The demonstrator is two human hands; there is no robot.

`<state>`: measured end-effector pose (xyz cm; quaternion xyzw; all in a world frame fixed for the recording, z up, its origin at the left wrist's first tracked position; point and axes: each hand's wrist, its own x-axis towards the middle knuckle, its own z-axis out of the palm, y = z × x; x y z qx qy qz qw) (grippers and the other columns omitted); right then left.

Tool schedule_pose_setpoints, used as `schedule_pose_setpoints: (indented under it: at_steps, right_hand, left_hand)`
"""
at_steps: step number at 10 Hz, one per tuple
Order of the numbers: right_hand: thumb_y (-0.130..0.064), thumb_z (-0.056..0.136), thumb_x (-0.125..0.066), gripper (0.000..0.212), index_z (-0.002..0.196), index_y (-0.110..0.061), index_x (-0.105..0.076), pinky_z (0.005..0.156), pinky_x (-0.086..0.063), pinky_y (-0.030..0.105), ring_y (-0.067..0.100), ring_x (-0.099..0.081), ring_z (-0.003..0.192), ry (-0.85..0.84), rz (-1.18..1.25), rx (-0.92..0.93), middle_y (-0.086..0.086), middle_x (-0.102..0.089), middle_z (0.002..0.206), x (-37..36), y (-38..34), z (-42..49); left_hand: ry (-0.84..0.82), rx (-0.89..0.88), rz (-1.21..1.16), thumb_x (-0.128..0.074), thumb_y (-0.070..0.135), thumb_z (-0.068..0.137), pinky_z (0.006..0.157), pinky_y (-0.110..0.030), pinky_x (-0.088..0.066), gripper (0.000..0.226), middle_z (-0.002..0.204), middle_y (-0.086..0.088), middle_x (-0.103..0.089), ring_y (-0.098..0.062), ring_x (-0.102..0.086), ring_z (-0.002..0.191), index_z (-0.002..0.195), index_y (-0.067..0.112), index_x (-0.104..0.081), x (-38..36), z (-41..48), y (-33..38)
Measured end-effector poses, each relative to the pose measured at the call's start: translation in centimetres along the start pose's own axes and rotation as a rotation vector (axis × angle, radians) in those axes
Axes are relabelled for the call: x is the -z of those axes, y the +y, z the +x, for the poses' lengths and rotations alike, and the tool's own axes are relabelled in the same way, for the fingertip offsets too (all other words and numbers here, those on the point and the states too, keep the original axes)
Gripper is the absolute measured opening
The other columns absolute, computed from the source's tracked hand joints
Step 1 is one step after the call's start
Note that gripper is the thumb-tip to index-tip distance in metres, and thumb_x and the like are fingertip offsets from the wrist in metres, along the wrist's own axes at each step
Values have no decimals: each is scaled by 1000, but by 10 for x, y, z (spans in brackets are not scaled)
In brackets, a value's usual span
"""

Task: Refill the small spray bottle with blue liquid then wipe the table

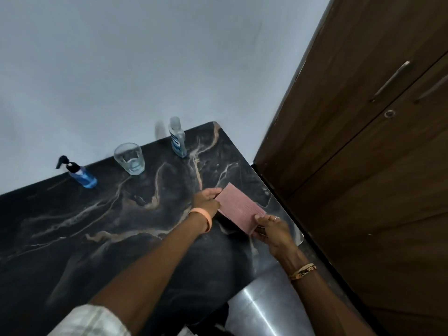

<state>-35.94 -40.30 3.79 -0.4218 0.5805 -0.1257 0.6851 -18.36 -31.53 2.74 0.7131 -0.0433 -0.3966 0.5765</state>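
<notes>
Items I see on the dark marbled worktop [97, 226]:
- Spray bottle [78, 173], blue liquid inside, upright at the far left by the wall.
- Glass [129, 158], upright, to its right.
- Clear bottle [177, 138], upright near the far right corner.
- Pink cloth [238, 207], near the right edge. The left hand [207, 201] fingers pinch its left side, and the right hand [272, 230] fingers pinch its near corner. I cannot tell whether it touches the worktop.
</notes>
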Motion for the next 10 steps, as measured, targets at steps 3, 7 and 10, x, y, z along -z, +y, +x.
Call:
schedule_pose_setpoints:
  at_steps: [3,7,10]
  right_hand:
    - [-1,86,-73,16,90,-11,-62,58,-57,28,20,-65,72,183,71,-94,12,-70,90,64,9,57]
    - [-5,86,-75,23,104,-5,-62,57,-55,31,17,-64,63,182,-50,-130,9,-68,80,88,17,77]
    - [-38,93,-67,46,127,-8,-56,60,-58,36,18,-66,71,307,-416,116,8,-70,91,101,24,73]
  left_hand:
    - [23,64,85,-59,-21,75,86,-35,-56,39,102,-12,-71,-22,-67,95,101,6,-70,-98,42,-29]
    - [23,60,138,-60,-18,78,92,-37,-55,43,112,-12,-69,-20,-66,99,113,6,-67,-121,56,-61]
    - [19,-144,436,-67,-3,83,86,-16,-48,36,108,0,-72,-7,-64,93,114,14,-68,-75,40,-56]
